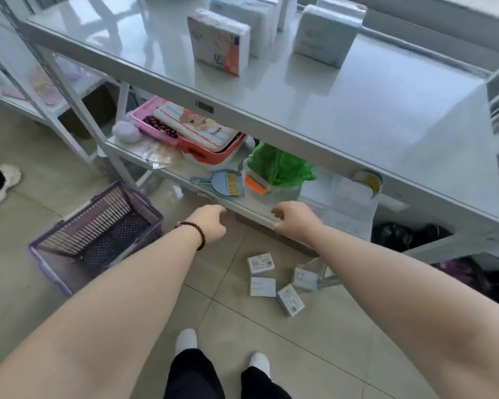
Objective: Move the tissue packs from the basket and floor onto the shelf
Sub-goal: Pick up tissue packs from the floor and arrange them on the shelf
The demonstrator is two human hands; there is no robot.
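Several small pale tissue packs [261,264] lie scattered on the tiled floor below the shelf. The purple basket [55,249] stands at the left, with nothing showing inside it. On the white top shelf [343,110] stand larger tissue packs [218,41], upright at the back. My left hand [211,223], with a bead bracelet at the wrist, hangs over the floor with loosely curled fingers and holds nothing. At the front edge of the lower shelf [242,207] is my right hand [294,218], fingers loosely bent and also holding nothing.
The lower shelf carries a pink tray, an orange tray [213,156] with a towel, a blue dustpan set [225,182], a green bag [280,165] and a tape roll [369,181]. Dark bags [401,234] lie under the shelf at right. Another person's slippered foot [0,182] is at far left.
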